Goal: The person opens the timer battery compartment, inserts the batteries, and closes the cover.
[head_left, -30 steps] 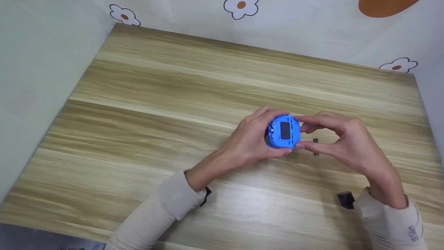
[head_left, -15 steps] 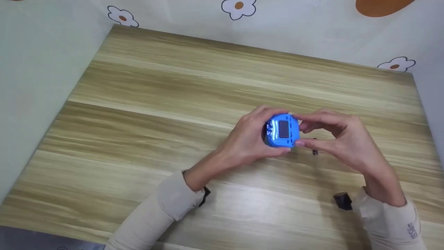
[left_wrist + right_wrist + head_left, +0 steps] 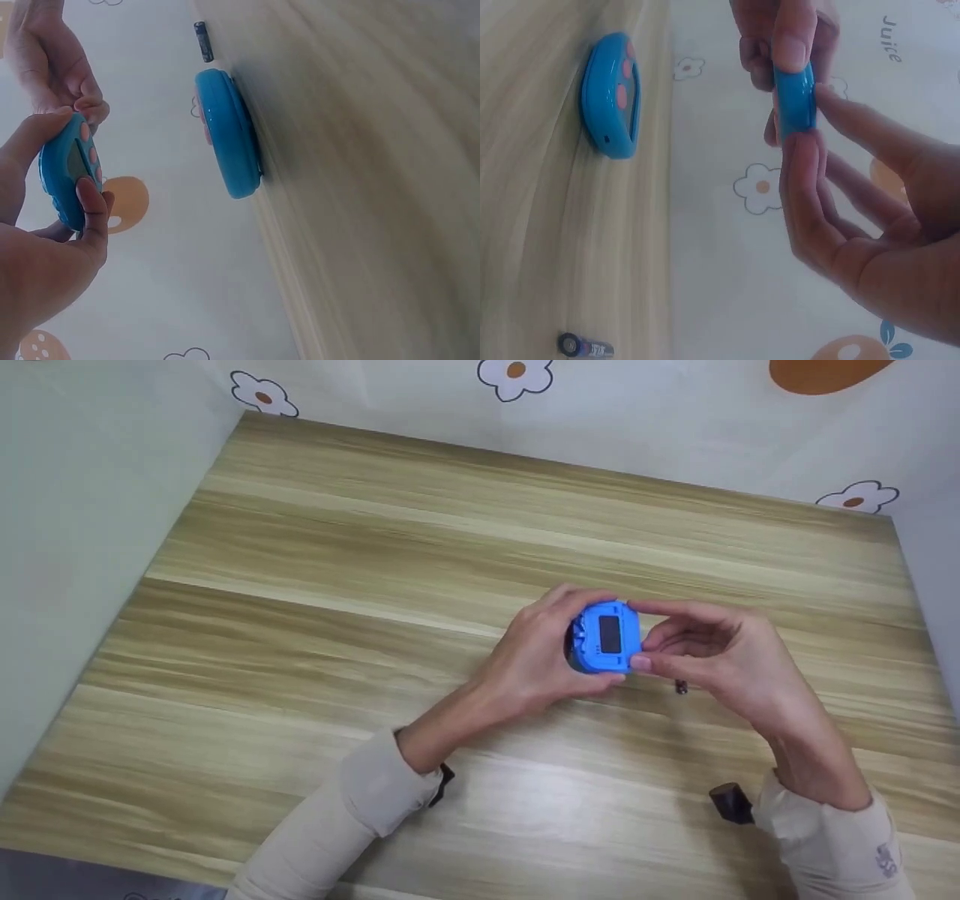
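Hands and device since a second ago: the left hand (image 3: pixel 534 654), right hand (image 3: pixel 742 664) and held blue device (image 3: pixel 591 641) have shifted slightly up and left in the head view; the right thumb now hides more of the battery.
Left fingers: gripping the held blue device from one side, thumb on the near edge, others on the far edge.
Right fingers: thumb and forefinger pinching the opposite end, each near a corner.
Held blue device: raised between both hands above the worktop (image 3: pixel 337 615); a dark rectangle on the face toward the head camera, pink buttons on the other face.
Battery (image 3: pixel 681 687): lying on the worktop, partly hidden by the right thumb in the head view.
Second blue device (image 3: pixel 227 135): resting on the worktop with pink buttons, seen from both wrists.
Sleeves (image 3: pixel 315 825): pale, with a black piece (image 3: pixel 730 802) at the right cuff.
Wall (image 3: pixel 660 427): pale, flower-printed, beyond the worktop.
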Motion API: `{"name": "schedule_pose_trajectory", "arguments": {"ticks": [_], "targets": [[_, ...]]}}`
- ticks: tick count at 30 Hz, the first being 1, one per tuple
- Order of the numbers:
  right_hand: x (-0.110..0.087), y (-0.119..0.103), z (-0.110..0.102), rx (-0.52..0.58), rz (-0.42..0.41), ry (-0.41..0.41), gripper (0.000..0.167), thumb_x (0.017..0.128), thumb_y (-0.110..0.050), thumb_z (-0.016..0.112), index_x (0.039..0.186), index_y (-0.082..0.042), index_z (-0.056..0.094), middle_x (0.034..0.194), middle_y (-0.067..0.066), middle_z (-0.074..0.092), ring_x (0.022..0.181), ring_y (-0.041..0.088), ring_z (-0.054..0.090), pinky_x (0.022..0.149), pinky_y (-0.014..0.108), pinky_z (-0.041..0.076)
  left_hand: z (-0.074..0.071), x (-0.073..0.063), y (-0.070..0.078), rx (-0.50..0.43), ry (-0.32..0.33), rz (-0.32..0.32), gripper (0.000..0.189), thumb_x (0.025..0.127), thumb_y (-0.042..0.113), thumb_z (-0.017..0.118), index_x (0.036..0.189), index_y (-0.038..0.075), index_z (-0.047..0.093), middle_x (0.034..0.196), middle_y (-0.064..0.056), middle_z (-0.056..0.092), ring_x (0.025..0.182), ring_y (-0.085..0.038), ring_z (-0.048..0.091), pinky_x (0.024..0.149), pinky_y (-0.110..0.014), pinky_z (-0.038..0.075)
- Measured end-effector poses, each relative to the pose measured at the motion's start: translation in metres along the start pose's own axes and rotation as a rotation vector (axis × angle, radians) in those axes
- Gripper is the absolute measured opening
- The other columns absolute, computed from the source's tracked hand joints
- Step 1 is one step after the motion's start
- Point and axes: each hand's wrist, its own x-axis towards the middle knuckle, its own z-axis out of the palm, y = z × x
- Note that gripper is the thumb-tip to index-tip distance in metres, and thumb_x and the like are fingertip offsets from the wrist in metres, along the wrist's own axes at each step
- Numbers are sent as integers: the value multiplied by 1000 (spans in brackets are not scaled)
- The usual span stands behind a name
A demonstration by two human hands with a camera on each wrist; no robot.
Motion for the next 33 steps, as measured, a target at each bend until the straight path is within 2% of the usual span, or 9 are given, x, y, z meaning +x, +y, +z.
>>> {"name": "schedule_pose_trajectory", "arguments": {"ticks": [6, 10, 15, 21, 24, 33], "targets": [[2, 6, -9, 84, -167, -55, 49, 80, 10, 75, 127, 2, 63, 97, 21, 67, 88, 26, 66, 81, 24, 54, -2, 1, -2, -60, 21, 51, 74, 74, 35, 87, 135, 10, 54, 126, 0, 56, 111, -9, 52, 95, -22, 42], [4, 9, -8, 154, -221, -12, 49, 74, 19, 74, 121, 7, 65, 98, 26, 67, 86, 27, 66, 82, 27, 53, -3, 2, -4, -98, 23, 71, 75, 74, 33, 87, 137, 10, 52, 128, 0, 57, 113, -7, 51, 95, -21, 42], [5, 8, -5, 182, -234, 39, 49, 71, 23, 74, 116, 7, 66, 101, 28, 66, 85, 31, 67, 80, 31, 54, -5, 2, -3, -134, 27, 61, 77, 73, 29, 88, 138, 9, 50, 129, -1, 57, 115, -7, 52, 96, -21, 42], [4, 6, -8, 164, -212, 1, 47, 75, 17, 75, 119, 5, 66, 106, 26, 67, 90, 35, 67, 82, 37, 53, -7, 2, -2, -137, 29, 63, 75, 73, 30, 88, 136, 9, 52, 127, 0, 59, 113, -7, 53, 94, -22, 43], [3, 5, -9, 152, -203, -14, 46, 76, 15, 75, 120, 4, 65, 105, 25, 68, 90, 35, 67, 81, 36, 54, -7, 2, -1, -136, 26, 59, 75, 73, 30, 88, 136, 10, 53, 127, 0, 60, 111, -6, 54, 92, -22, 44], [2, 5, -8, 200, -197, 2, 45, 75, 17, 74, 119, 7, 65, 104, 27, 67, 89, 37, 67, 78, 38, 55, -10, 1, 2, -163, 13, 47, 75, 72, 30, 89, 135, 9, 54, 128, 1, 60, 107, -7, 55, 87, -22, 46]]}}
